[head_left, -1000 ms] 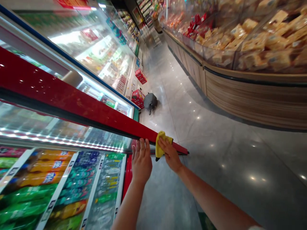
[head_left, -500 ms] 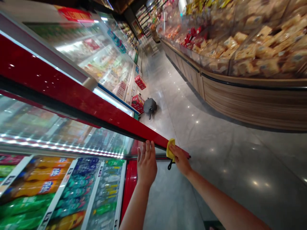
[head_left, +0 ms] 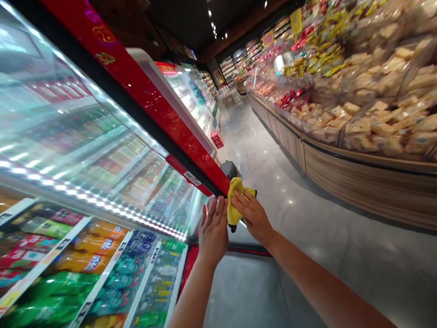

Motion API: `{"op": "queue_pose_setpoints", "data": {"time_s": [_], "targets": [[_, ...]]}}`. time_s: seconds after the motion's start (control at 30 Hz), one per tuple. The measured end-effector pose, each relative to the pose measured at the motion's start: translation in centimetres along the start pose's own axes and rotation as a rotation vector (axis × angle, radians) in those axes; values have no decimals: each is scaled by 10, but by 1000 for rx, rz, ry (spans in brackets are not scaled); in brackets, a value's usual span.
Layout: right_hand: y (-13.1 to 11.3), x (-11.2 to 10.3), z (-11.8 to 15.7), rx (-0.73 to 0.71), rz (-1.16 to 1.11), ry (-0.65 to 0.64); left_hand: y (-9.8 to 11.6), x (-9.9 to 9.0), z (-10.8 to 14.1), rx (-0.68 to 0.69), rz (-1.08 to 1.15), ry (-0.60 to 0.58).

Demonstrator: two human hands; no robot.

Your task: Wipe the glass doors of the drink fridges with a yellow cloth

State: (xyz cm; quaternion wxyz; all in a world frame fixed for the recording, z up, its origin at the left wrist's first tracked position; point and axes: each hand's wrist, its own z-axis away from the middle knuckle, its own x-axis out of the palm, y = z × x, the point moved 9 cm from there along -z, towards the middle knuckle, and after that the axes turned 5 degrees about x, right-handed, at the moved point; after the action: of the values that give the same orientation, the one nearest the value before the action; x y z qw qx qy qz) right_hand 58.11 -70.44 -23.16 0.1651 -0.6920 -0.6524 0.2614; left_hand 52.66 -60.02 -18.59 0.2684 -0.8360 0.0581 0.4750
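A red door frame with a black inner edge slants across the view and belongs to the open glass door of a drinks fridge. My right hand presses a yellow cloth against the frame's edge, its fingers bent over the fabric. Beside it, my left hand lies with fingers stretched out along the inner side of the frame, its fingertips touching the black edge. A small dark loop hangs from the cloth's lower corner. The cloth hides part of the frame.
Bottles fill the fridge shelves at lower left. To the right, a curved wood-panelled display counter carries wrapped goods. A grey rounded object and a red crate are on the floor beyond the door.
My right hand and the cloth have moved left along the frame, closer to my left hand. The camera view has tilted up, showing more of the door and ceiling.
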Motion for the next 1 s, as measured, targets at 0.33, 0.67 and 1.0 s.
{"op": "queue_pose_setpoints", "data": {"time_s": [0.33, 0.67, 1.0], "targets": [[-21, -15, -60, -151, 47, -56, -29, -53, -14, 23, -8, 22], [-90, -31, -198, -382, 26, 6, -89, -140, -72, -203, -202, 179], [-146, -47, -308, -480, -22, -83, -116, -217, -128, -220, -266, 183]]}}
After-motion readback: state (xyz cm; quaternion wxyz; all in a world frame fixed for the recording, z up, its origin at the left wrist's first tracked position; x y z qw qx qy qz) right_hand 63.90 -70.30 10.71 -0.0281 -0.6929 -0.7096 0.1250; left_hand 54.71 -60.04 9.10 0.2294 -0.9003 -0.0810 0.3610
